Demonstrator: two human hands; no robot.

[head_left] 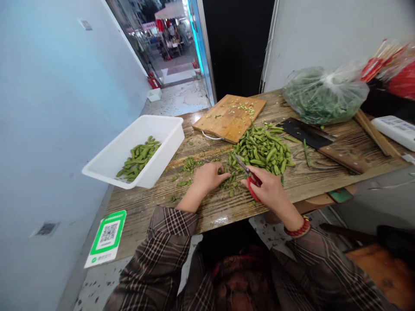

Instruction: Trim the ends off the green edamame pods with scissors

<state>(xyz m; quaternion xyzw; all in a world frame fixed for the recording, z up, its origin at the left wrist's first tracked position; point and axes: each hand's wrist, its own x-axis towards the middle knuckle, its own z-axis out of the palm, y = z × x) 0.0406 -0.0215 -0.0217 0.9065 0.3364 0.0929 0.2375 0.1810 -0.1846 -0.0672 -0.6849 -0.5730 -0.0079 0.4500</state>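
Red-handled scissors (253, 192) are in my right hand (270, 188), its fingers through and around the handles and the blades pointing up and left. Just left of them, my left hand (209, 178) is closed low over the table, fingers curled and thumb stretched towards the blades. Whatever its fingers pinch is hidden. Green edamame pods (264, 149) lie heaped right beyond the scissors. Small trimmed bits and loose pods (189, 164) are scattered around my left hand. To the left, a white plastic tub (171, 147) contains more pods (139, 159).
A cutting board (223, 116) with chopped green bits lies behind the heap. A cleaver (324, 144) rests to the right, before a tied plastic bag of greens (324, 97). A QR-code card (106, 237) hangs at the wooden table's (136, 216) left front edge.
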